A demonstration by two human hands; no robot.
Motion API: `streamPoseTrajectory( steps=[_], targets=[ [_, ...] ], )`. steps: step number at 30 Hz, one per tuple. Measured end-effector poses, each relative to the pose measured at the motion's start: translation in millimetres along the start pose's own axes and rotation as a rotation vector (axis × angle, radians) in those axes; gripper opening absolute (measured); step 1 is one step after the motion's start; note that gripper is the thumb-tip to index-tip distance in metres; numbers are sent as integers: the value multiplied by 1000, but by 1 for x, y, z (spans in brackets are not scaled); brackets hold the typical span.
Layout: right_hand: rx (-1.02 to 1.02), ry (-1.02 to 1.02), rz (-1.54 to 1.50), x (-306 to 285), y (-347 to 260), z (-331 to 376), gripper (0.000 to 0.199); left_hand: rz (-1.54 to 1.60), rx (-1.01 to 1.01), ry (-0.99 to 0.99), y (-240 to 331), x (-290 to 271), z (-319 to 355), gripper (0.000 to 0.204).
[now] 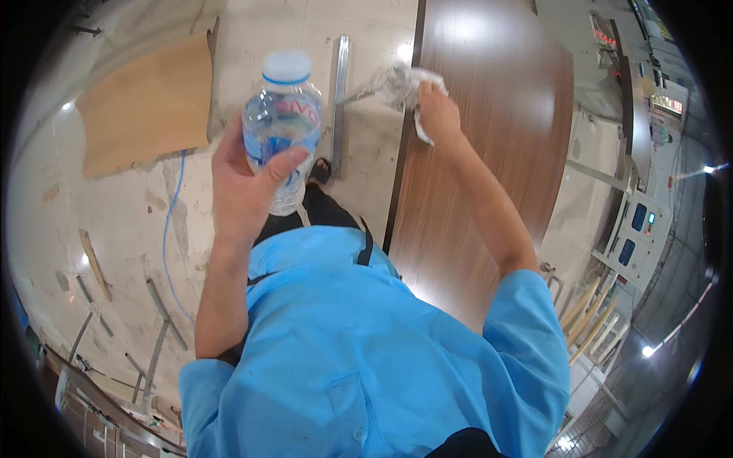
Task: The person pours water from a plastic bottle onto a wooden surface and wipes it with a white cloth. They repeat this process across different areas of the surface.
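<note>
Blue shirt [366,343] nearest; left hand [246,172] curls round a clear bottle [282,131], right hand [440,116] clutches a crumpled whitish cloth [399,85].

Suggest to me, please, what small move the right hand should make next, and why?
Probably shift the crumpled cloth a little rightward, over the brown table: the right hand grips it near the table's left edge, partly outside the edge, while the left hand holds the capped bottle apart from it.

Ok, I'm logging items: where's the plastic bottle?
In the head view's upper left, the bottle is in the left hand, left of the metal bar.
</note>
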State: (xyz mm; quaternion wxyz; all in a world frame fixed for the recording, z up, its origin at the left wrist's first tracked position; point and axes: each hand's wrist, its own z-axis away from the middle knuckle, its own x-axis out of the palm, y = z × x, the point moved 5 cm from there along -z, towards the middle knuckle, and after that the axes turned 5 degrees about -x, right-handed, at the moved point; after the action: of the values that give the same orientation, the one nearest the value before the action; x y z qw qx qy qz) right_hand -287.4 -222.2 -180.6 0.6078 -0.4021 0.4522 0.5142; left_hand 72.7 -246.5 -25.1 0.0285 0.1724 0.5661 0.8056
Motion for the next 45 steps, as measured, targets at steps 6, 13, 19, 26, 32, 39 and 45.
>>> streamPoseTrajectory(
  steps=[6, 13, 19, 26, 32, 39, 45],
  targets=[
    [-27, 147, -38, -18, -4, -6, 21, -8, 32, -38, 1, -1, -2, 63],
    [81, 378, -94, -31, -6, 1, 21, -65, -32, -66, -3, 6, -10, 66],
    [54, 235, -211, -2, -3, 9, 22, -16, -52, -34, 1, 5, -5, 66],
    [51, 208, -232, -3, -11, 35, 18, 19, -13, -78, -2, 16, -13, 65],
    [118, 304, -253, -10, -3, 21, 19, -43, -100, -93, -10, 20, -13, 67],
    [130, 52, -314, 6, -13, 66, 21, 41, -41, -116, -6, 21, -6, 68],
    [314, 534, -347, -17, 37, -20, 21, -49, -124, -110, -28, 30, -19, 69]
  ],
)
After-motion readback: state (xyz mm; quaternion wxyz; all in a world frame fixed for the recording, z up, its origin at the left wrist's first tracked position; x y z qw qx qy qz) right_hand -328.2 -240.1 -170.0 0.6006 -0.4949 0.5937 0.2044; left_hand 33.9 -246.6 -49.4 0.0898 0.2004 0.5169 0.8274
